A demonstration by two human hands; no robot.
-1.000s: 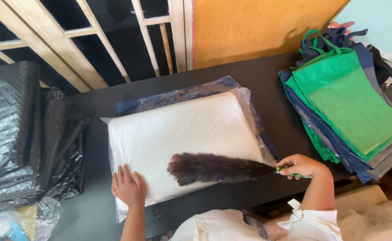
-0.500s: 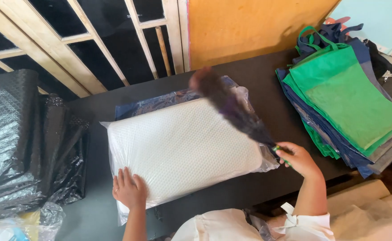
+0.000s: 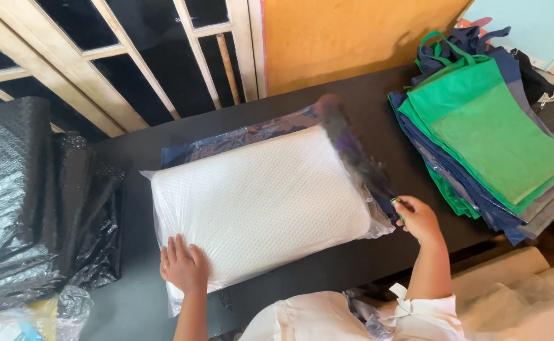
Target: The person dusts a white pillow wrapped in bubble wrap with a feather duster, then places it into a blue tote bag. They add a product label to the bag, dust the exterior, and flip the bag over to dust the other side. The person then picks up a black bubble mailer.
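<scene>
A white pillow (image 3: 258,202) in a clear plastic wrap lies on a dark table (image 3: 378,88), on top of a blue bag. My left hand (image 3: 183,265) rests flat on the pillow's near left corner, fingers spread. My right hand (image 3: 418,218) grips the green handle of a dark feather duster (image 3: 353,151). The duster is blurred with motion and reaches up and left over the pillow's right end.
A stack of green and blue fabric bags (image 3: 485,132) lies on the table's right side. Black bubble wrap (image 3: 31,202) is heaped on the left. A wooden lattice frame (image 3: 132,57) and an orange board (image 3: 353,31) stand behind the table.
The duster lay across the pillow's near edge pointing left. It has swung up and round to the pillow's right end. My left hand has stayed on the pillow.
</scene>
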